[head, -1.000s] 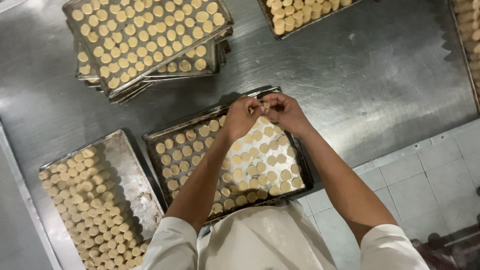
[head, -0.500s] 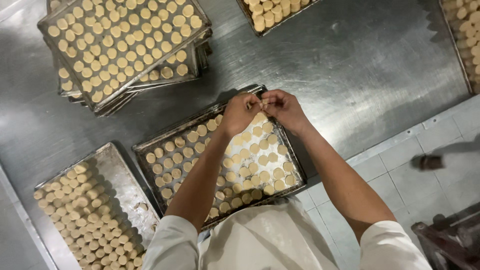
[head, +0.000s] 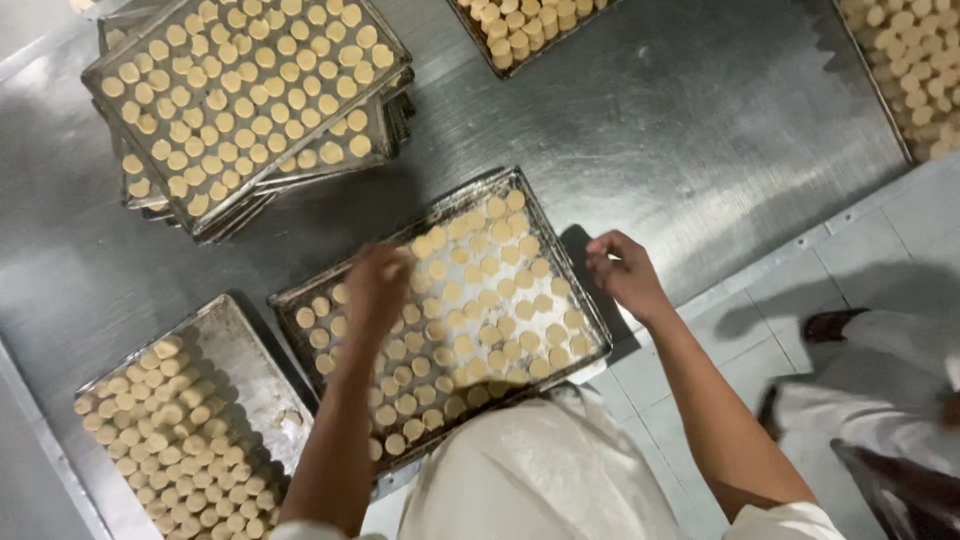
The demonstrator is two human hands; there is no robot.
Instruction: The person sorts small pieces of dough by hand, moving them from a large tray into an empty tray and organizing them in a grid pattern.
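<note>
Left hand (head: 378,283) over the cookie tray (head: 300,298), right hand (head: 622,272) beside it

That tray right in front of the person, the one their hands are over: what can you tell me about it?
The tray is a rectangular, dark, worn-looking metal pan with a shallow raised rim. It lies flat and skewed on the steel table, its near edge by the person's body. Rows of small round pale dough pieces nearly fill it, set apart in one layer. The left hand hovers over its middle, blurred; the right hand is at its right edge, whether touching is unclear.
</note>
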